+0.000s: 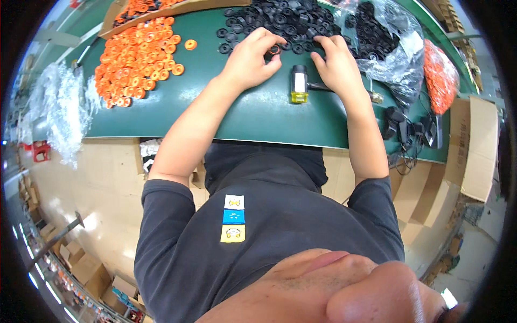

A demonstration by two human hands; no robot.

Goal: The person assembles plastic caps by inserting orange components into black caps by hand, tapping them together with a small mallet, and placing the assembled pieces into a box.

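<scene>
My left hand [251, 60] is closed, with a small round part [274, 49], dark with an orange edge, between thumb and fingers. My right hand [338, 65] reaches to the near edge of a heap of black round wheel-like parts [285, 21]; its thumb and fingers are apart and nothing shows between them. Between my hands lies a mallet [299, 85] with a black head and a yellow face, its handle running under my right wrist. Off to the left of my left hand spreads a pile of orange round wheel-like parts [137, 59].
A cardboard box [110, 19] with orange parts stands at the back left of the green table [242, 121]. Plastic bags of black parts [396, 54] and orange parts [440, 78] lie right, near black cables [412, 134]. Clear plastic wrap [62, 107] hangs at the left edge.
</scene>
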